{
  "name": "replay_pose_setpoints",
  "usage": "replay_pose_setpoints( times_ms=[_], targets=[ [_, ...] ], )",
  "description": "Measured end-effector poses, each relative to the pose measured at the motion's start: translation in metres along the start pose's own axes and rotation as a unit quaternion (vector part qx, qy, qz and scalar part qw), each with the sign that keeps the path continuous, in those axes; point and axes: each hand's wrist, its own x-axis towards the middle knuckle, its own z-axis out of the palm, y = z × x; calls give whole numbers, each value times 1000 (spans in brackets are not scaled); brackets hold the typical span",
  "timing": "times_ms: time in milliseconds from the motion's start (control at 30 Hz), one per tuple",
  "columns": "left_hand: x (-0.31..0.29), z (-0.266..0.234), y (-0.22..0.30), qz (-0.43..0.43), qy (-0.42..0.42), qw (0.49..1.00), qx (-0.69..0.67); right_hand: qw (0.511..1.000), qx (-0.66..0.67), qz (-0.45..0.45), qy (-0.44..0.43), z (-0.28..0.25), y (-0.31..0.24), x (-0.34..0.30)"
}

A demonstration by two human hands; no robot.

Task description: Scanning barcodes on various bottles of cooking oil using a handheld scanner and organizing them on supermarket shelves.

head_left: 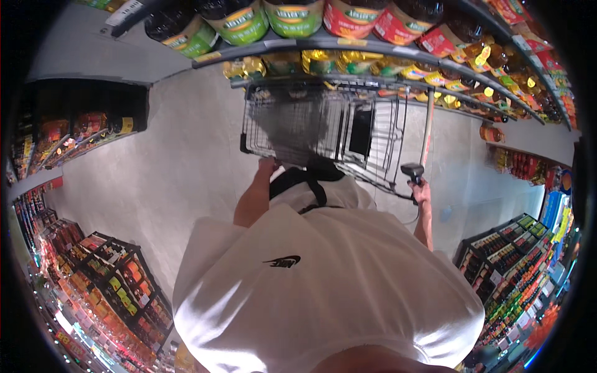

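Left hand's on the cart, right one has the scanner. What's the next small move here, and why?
Probably raise the right hand so the black handheld scanner points at the bottles on the shelf ahead. The wire cart already stands close against that shelf, the left hand rests on its near edge, and the scanner hangs low beside the cart, aimed at nothing.

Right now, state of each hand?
Left hand: on the near edge of the wire shopping cart; grip cannot be told.
Right hand: closed around a black handheld scanner.
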Motion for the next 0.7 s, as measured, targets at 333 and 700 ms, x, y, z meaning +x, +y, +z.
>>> replay_pose_setpoints(
  times_ms=[333,700],
  targets=[
    [6,-20,-46,-82,53,985,-143,994,-55,12,90,16,-35,-23],
    [-159,-356,265,405,220,857,-231,897,334,-10,291,89,-75,-101]
  ],
)
